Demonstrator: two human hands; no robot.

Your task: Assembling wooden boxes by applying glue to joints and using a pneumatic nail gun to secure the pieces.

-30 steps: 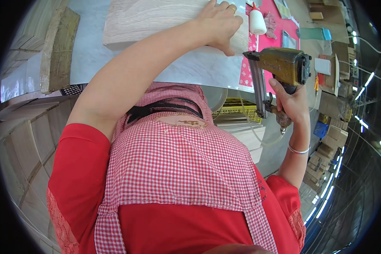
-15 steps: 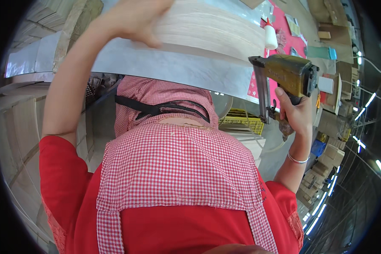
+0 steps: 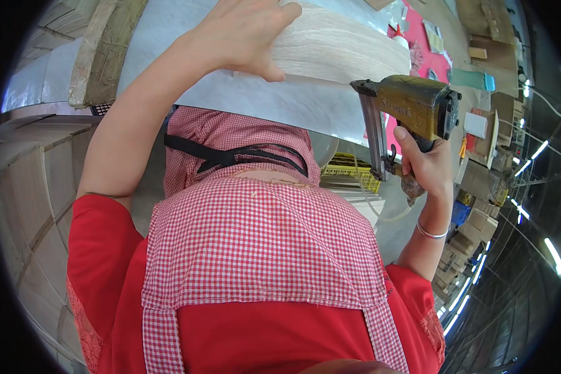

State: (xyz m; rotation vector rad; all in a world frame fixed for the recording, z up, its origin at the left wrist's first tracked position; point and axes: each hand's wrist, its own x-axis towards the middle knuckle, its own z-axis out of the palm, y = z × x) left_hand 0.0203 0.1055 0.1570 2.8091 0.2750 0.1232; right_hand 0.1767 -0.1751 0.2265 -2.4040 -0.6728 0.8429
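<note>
Pointing left, the nail gun [image 3: 411,109] lies level.

— Do we see any packages?
— We do: stacked brown cardboard boxes [image 3: 474,234] at right of frame, with a blue box [image 3: 462,212] just above them.
— Any screens or signs?
— None.

Left hand [image 3: 243,34] spread flat on a pale wood-grain panel [image 3: 340,47], right hand [image 3: 424,165] in a closed grip on a brass-coloured pneumatic nail gun [image 3: 411,109], grey surface [image 3: 293,103] beneath, red-checked apron [image 3: 262,243].
</note>
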